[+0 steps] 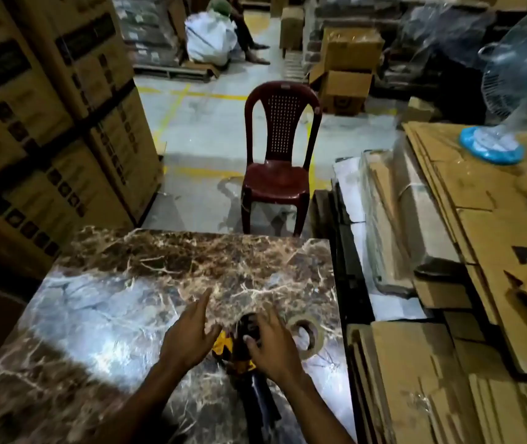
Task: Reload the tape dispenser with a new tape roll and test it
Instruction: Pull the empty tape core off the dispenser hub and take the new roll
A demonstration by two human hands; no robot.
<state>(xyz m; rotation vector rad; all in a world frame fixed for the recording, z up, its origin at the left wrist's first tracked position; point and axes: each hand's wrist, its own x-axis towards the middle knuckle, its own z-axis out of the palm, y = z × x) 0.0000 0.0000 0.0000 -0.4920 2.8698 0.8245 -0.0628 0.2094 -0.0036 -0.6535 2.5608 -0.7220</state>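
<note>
On the marble-patterned table (102, 315), the right hand (273, 347) curled its fingers over the yellow-and-black tape dispenser (243, 354), which lay near the front edge; the left hand (188, 334) hovered beside it, fingers spread open; a tape roll (307, 334) lay just right of the dispenser

My yellow-and-black tape dispenser (239, 357) lies flat on the marble; the tan tape roll (307, 335) lies just right of it
</note>
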